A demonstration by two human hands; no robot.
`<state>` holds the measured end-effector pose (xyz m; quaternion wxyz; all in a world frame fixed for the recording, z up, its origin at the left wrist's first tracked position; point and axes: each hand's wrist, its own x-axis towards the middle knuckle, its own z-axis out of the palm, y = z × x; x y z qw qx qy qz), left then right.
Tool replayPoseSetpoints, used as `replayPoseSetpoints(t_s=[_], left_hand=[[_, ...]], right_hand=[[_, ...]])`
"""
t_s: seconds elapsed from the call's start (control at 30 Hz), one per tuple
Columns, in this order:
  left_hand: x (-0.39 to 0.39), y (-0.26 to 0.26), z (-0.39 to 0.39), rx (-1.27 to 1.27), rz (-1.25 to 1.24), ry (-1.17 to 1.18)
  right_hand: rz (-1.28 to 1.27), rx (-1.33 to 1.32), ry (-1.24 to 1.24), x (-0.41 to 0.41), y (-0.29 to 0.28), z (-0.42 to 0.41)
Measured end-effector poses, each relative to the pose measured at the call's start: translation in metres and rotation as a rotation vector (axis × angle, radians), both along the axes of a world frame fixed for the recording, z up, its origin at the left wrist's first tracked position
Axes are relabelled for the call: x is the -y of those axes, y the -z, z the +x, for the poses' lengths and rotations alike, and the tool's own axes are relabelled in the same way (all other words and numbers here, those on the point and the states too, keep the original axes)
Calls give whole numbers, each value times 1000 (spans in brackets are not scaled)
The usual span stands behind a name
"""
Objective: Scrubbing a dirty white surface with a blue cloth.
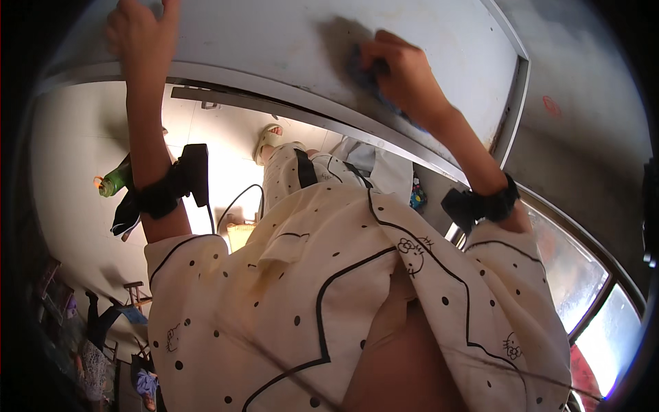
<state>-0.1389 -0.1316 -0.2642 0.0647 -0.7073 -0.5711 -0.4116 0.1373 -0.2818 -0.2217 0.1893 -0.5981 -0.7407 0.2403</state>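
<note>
My right hand (404, 72) is closed around a crumpled blue cloth (360, 69) and presses it against a pale, metal-framed panel (267, 36). A dark shadow falls on the panel beside it. My left hand (141, 36) is at the upper left, over the same panel, with thumb and fingers apart and nothing visible in it. Its fingertips are blurred and partly cut off by the frame's top edge, so I cannot tell whether it touches the surface. Black straps with devices circle my left forearm (165, 188) and my right forearm (484, 201).
The panel's metal edge (309, 110) runs across before my body. A green bottle (116, 180) with an orange loop is at the left, over the pale floor (77, 154). A cable (239, 193) loops near my left arm. Windows (564, 262) line the right; a person (95, 355) and stools appear lower left.
</note>
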Motion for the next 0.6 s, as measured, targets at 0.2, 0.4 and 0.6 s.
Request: replayPoseSetpoints(t_s=[0.2,0.4,0.6], left_hand=[[20,-20,21,9,7,-126],[13,-16,23,54,-129,-10],[30,-25,24,34,-166,-53]], right_hand=[[-79,70,2,27,-8,16],[108,-9,28,-9,-3,13],[-127,43,43,61,-7,21]])
